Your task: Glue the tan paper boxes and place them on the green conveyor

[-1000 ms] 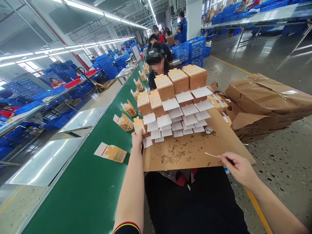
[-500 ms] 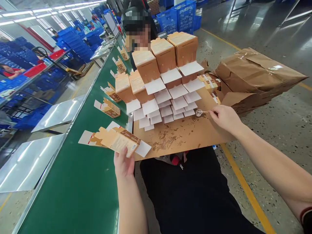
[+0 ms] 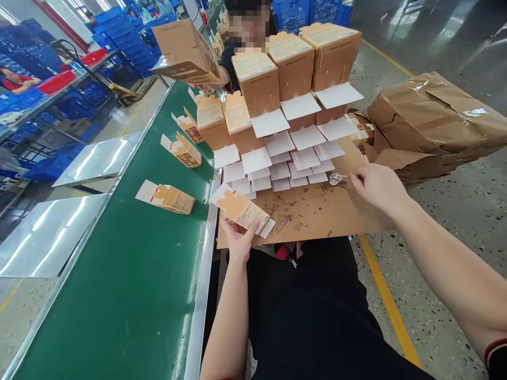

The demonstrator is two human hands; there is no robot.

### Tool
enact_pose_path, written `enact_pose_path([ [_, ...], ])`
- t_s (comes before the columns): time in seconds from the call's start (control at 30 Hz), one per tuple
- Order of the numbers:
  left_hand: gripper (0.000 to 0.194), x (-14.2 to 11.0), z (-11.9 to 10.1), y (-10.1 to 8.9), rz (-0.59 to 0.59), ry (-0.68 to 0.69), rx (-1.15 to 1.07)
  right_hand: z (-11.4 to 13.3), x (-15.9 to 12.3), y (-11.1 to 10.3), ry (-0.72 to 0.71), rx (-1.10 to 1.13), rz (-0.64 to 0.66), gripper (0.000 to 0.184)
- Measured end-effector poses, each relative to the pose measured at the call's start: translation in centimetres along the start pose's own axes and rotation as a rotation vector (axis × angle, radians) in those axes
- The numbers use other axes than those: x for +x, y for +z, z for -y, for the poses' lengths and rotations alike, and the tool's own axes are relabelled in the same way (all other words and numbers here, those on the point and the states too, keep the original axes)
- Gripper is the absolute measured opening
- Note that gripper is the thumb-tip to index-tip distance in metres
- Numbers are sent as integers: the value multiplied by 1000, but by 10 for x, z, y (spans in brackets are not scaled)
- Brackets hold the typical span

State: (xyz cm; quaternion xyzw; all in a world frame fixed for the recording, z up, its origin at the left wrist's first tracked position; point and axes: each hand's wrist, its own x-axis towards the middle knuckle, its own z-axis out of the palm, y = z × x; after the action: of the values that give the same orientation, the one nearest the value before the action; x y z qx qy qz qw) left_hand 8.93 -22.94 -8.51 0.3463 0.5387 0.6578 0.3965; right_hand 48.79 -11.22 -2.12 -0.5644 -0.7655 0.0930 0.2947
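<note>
Head view: your left hand (image 3: 238,240) grips a flat-sided carton (image 3: 243,211) by its lower end, thumb on the printed face. Kraft-tan board, scalloped tabs, white flaps sticking out at both ends. It sits tilted over the near left corner of the worktop (image 3: 301,221), smooth brown board with dark, flaky blotches. Your right hand (image 3: 374,184) is closed, fingertips pinching a thin stick (image 3: 344,176); its far end is at the small clear round cup (image 3: 335,179), tip too small to make out. Stack of boxes (image 3: 257,79) behind: matte brown, blocky, white flaps overlapping like shingles. Green belt (image 3: 119,295) on your left: smooth, glossy, metal edge, more cartons (image 3: 174,199) lying on it. Creased, shiny-taped paper bundle (image 3: 431,121) off to the right.

Vs half a second ago: your carton's come off the belt edge to over the board; right hand's still at the cup. A second ago the stick was out over bare board. New: brown box (image 3: 180,50) raised at upper left, co-worker's arm just under it.
</note>
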Motion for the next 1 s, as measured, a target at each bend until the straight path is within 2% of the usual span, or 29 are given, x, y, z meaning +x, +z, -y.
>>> enact_pose_path([
  [0.1, 92, -2, 5, 3, 10, -25, 32, 46, -41, 12, -8, 63, -8, 45],
  [0.17, 93, -4, 6, 3, 16, -44, 51, 84, -68, 38, -63, 185, 98, 38],
  [0.27, 92, -5, 6, 3, 13, -48, 79, 130, -93, 86, -113, 280, 198, 39],
  [0.37, 91, -5, 8, 3, 20, -18, 100, 147, -98, 120, -124, 266, 209, 39],
  [0.47, 95, -6, 12, 4, 3, 10, 105, 148, -98, 133, -150, 228, 233, 38],
  [0.57, 95, -8, 10, 4, 0, 24, 141, 149, -103, 132, -201, 232, 272, 36],
  [0.67, 92, -13, 0, 5, 15, 72, 218, 148, -111, 121, -193, 290, 251, 39],
  [0.8, 88, -26, -12, 7, 4, 123, 376, 133, -120, 91, -106, 394, 126, 39],
  [0.9, 79, -36, -14, 8, 10, 78, 479, 119, -123, 70, -12, 417, 46, 38],
  [1.0, 71, -43, -12, 8, 8, 43, 490, 111, -125, 58, 97, 416, 15, 45],
])
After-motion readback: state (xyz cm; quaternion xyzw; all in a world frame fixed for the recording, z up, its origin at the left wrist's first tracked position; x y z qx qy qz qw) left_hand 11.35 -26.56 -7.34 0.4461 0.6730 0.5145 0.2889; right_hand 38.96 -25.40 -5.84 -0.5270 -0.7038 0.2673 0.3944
